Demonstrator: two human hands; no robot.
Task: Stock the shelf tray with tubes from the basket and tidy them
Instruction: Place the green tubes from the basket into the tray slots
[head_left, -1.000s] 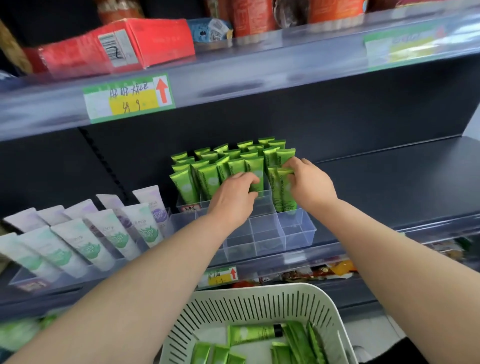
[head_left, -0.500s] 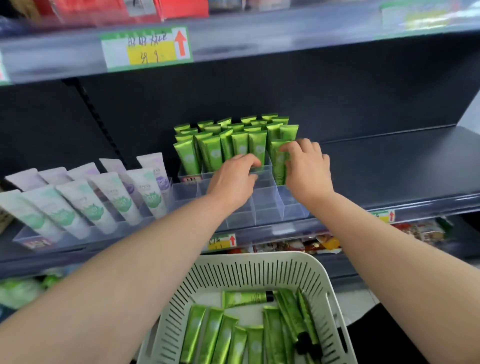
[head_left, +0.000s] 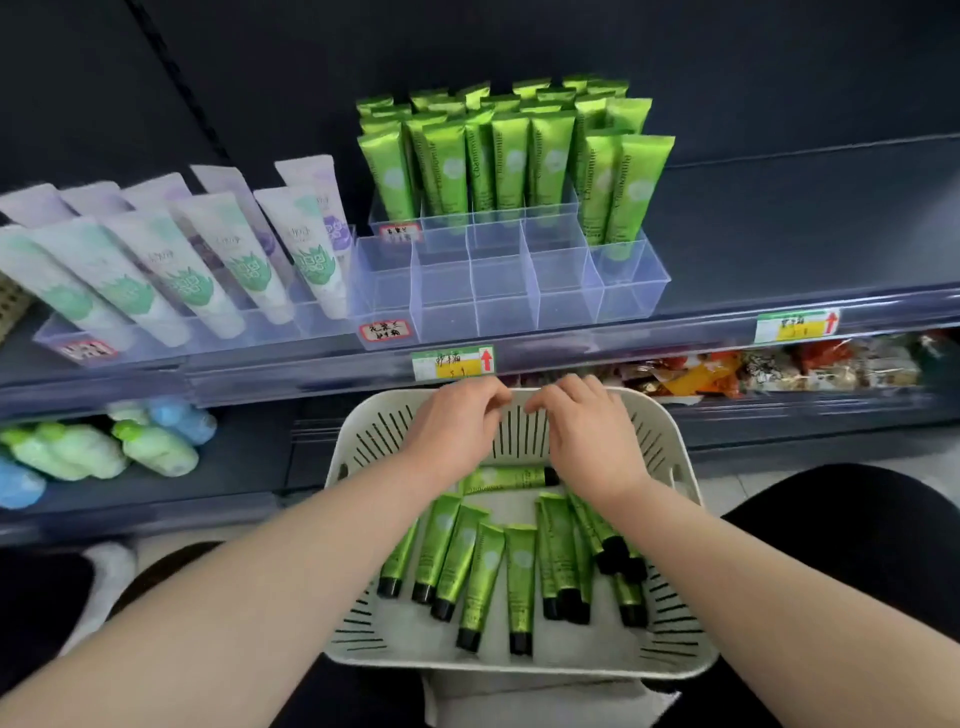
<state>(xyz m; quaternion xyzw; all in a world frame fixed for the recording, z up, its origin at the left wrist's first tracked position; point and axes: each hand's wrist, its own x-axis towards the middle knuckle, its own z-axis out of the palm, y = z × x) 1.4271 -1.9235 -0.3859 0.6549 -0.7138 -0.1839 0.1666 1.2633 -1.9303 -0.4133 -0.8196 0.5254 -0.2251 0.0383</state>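
A clear compartmented shelf tray (head_left: 506, 296) sits on the dark shelf. Several green tubes (head_left: 511, 156) stand upright in its back rows, and two more stand in a right-hand compartment further forward. Its front compartments hold nothing. Below, a white slotted basket (head_left: 670, 613) rests on my lap with several green tubes (head_left: 480, 564) lying flat inside. My left hand (head_left: 452, 428) and my right hand (head_left: 589, 434) hover side by side over the basket's far end, fingers curled and apart, holding nothing.
White and lilac tubes (head_left: 171, 260) lean in a clear tray to the left. Price labels (head_left: 453, 362) line the shelf edge. Below are pale bottles (head_left: 104, 449) at left and snack packets (head_left: 753, 371) at right.
Both hands have left the tubes in the shelf tray and dropped down to the basket. The view has tilted downward, so the upper shelf is out of sight.
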